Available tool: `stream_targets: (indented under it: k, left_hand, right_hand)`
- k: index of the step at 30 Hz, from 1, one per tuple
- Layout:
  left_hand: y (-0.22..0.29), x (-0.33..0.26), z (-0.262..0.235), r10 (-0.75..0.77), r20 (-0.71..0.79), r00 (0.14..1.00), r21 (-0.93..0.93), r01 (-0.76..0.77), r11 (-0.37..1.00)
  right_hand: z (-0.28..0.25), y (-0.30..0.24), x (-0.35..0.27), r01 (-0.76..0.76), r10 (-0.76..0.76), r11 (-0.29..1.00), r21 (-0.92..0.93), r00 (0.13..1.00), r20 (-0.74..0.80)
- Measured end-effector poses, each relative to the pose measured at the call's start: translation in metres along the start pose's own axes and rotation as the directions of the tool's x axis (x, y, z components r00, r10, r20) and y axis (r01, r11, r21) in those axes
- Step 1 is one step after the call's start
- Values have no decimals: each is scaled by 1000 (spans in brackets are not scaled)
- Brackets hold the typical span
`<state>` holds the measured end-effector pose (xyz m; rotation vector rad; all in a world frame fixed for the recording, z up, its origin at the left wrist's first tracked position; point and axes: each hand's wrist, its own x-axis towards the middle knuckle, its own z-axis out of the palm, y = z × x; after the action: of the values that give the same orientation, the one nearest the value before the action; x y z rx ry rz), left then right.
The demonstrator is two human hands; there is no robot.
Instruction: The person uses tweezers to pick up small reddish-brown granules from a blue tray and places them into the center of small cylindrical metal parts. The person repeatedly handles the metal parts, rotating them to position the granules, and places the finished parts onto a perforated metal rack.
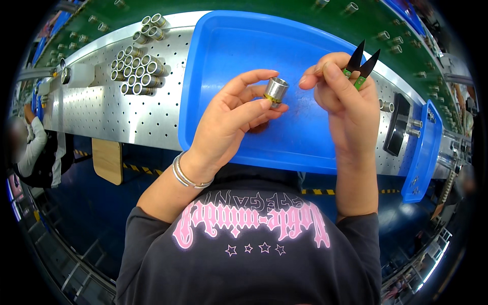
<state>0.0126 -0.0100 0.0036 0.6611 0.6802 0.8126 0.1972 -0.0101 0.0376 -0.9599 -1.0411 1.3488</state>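
My left hand (223, 117) grips a short shiny metal sleeve (277, 89) between thumb and fingers, with a yellow band round its lower part. My right hand (348, 99) is to the right of the sleeve, apart from it. Tucked in that hand is a pair of thread snips (370, 63), black blades pointing up and away, green handles partly hidden by the fingers. Its thumb and forefinger are pinched together; whether anything small is between them I cannot make out. Both hands are above a large blue tray (216, 30). Behind my left fingers, a brownish patch shows on the tray.
Several metal sleeves (133, 68) stand grouped on the perforated metal table (101, 114) to the left. Right of the tray lie a dark flat object (398, 124) and a smaller blue tray (424, 152). A green belt (284, 12) carrying scattered sleeves runs behind. Another person (38, 147) is at far left.
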Motion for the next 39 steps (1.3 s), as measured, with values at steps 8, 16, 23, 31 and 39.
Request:
stream_targets:
  k: [8,16,23,31,39]
  left_hand:
    - [-3,-2,2,30,34,999,142,-34,989]
    - [-3,-4,3,49,24,999,135,-51,989]
    - [-3,-2,-1,61,-40,997,137,-55,989]
    - [-8,-1,-2,118,-15,993,192,-113,975]
    - [-6,1,-1,88,-66,994,75,-83,994]
  right_hand:
    - [5,-1,8,-43,47,998,48,996,-80]
    - [-17,6,18,8,48,961,276,979,-198]
    - [-20,-8,9,229,-252,941,250,966,65]
    - [-10,-32,13,261,-332,930,259,899,284]
    - [3,-23,20,314,-307,942,-121,949,68]
